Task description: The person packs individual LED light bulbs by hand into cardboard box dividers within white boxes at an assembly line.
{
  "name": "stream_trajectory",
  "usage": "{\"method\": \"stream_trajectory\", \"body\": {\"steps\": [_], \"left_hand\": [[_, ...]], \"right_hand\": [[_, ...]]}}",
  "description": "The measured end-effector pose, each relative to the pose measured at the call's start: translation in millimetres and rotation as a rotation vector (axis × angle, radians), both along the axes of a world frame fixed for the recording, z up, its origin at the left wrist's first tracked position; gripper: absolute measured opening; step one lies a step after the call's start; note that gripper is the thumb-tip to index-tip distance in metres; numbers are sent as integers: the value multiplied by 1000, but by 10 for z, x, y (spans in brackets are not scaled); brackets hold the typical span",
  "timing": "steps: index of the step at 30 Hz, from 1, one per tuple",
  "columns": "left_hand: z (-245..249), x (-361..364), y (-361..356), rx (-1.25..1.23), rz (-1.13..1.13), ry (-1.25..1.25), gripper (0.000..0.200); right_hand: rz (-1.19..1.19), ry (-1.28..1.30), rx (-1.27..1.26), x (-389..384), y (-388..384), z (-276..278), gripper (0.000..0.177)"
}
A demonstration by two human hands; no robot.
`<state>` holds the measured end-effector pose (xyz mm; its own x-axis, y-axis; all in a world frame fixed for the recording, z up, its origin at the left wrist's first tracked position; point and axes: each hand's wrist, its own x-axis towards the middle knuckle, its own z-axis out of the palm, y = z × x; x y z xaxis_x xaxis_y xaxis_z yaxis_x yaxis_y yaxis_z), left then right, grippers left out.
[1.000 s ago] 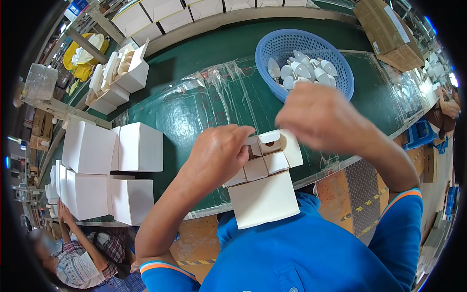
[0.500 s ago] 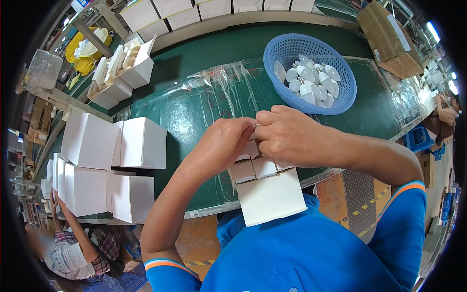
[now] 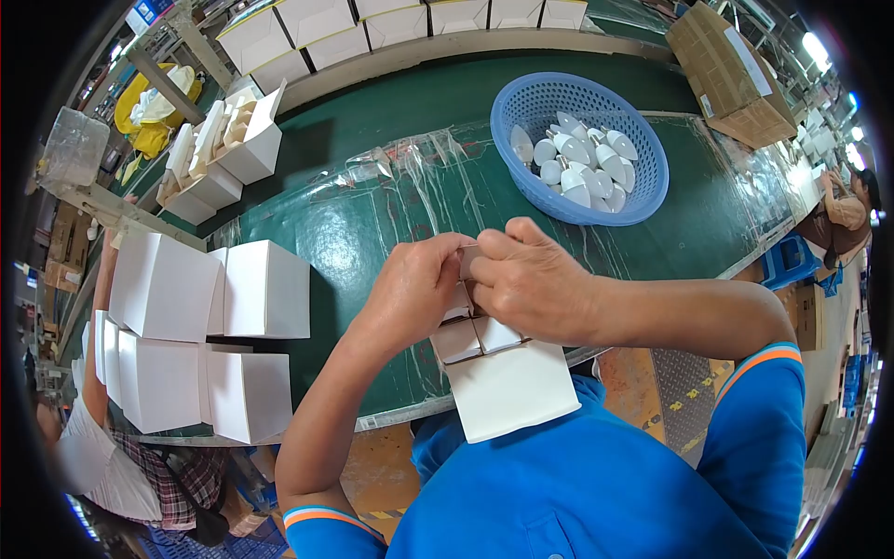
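Observation:
My left hand (image 3: 414, 284) and my right hand (image 3: 533, 287) meet above an open white carton (image 3: 512, 391) at the table's front edge, close to my body. Fingers of both hands are closed in a pinch at the top of a small white box (image 3: 469, 265), which stands up between them and is partly covered. More small white boxes (image 3: 456, 342) sit in rows inside the carton, whose wide flap hangs toward me. Beyond my right hand is a blue plastic basket (image 3: 656, 186) holding several white light bulbs (image 3: 577, 154).
White cartons (image 3: 265, 289) stand stacked at the left, with open cartons (image 3: 247, 149) behind them. A brown cardboard box (image 3: 731, 74) is at the back right. White cartons (image 3: 335, 42) line the far ledge. One co-worker (image 3: 121, 466) is at lower left, another person (image 3: 843, 214) at far right.
My hands stay together over the carton, and more of the small box's panel shows between them. The co-worker at left has leaned forward, arm reaching past the stacked cartons. The view has shifted slightly.

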<state>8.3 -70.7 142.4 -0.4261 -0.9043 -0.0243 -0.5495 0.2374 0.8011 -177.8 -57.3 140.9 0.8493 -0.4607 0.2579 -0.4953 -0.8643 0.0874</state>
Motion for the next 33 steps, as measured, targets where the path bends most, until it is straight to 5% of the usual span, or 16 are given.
{"method": "stream_trajectory", "body": {"steps": [9,11,15,17,26,33], "left_hand": [[-10,20,-41,37,-5,-154,22],[38,23,-13,139,6,-82,34],[57,101,113,166,-76,38,49],[53,132,213,-50,-137,-102,68],[59,57,168,38,-125,-299,74],[-37,97,203,-87,-151,-251,76]], "right_hand": [[-45,355,123,207,-57,187,10],[-43,386,109,207,-81,190,11],[8,273,111,156,-107,124,11],[16,247,153,130,-97,104,10],[108,134,108,88,-89,125,9],[-25,29,57,-208,-71,917,22]]}}
